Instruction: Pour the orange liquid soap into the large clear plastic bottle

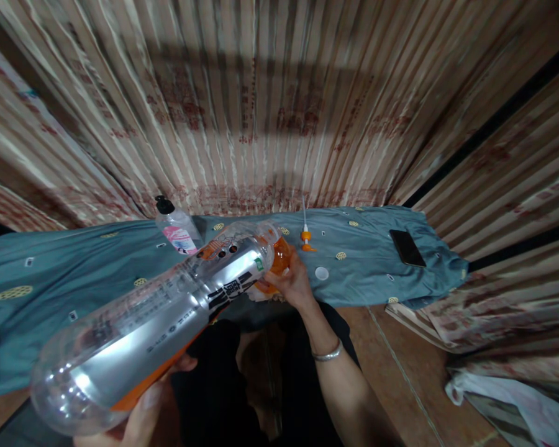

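Note:
A large clear plastic bottle [153,329] with a silver and orange label lies aslant across the view, its neck end raised toward the far right. Wrapped under its near, lower end is my left hand [144,410], fingers closed on it. My right hand [291,279] grips a translucent orange bottle [282,253], partly hidden behind the clear bottle's mouth. The two bottle mouths meet or overlap in view; I cannot tell whether they touch. Just beyond my right hand, an orange pump head [306,238] with a thin clear tube lies on the cloth, near a small white disc [322,273].
A clear pump bottle [179,233] with a black top and pink label stands at the back left. A black phone [407,248] lies on the right of the blue-green cloth [363,267]. Striped curtains [279,124] hang behind; a white bag [507,397] is at lower right.

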{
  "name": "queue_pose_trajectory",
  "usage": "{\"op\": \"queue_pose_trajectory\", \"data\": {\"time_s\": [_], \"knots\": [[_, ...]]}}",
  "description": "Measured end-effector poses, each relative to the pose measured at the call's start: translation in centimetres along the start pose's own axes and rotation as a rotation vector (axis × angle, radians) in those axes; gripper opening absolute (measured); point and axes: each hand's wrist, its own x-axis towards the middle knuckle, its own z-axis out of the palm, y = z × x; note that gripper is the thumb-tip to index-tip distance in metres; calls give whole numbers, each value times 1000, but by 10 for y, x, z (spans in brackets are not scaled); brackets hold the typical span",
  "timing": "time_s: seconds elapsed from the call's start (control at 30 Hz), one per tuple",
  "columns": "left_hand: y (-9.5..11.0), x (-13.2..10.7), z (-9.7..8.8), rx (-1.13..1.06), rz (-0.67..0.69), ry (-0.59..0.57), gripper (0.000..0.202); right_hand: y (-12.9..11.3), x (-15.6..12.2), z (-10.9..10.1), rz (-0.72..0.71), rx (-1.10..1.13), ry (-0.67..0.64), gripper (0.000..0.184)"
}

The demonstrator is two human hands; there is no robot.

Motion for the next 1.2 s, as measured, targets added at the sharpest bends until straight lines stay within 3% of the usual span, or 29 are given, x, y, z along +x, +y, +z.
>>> {"op": "queue_pose_trajectory", "data": {"time_s": [0.43, 1.2], "knots": [[1, 1, 1, -24, -15, -6, 86, 1, 1, -1, 23, 13, -21, 74], [2, 2, 2, -5, -18, -6, 83, -1, 1, 0, 13, 21, -4, 69]]}}
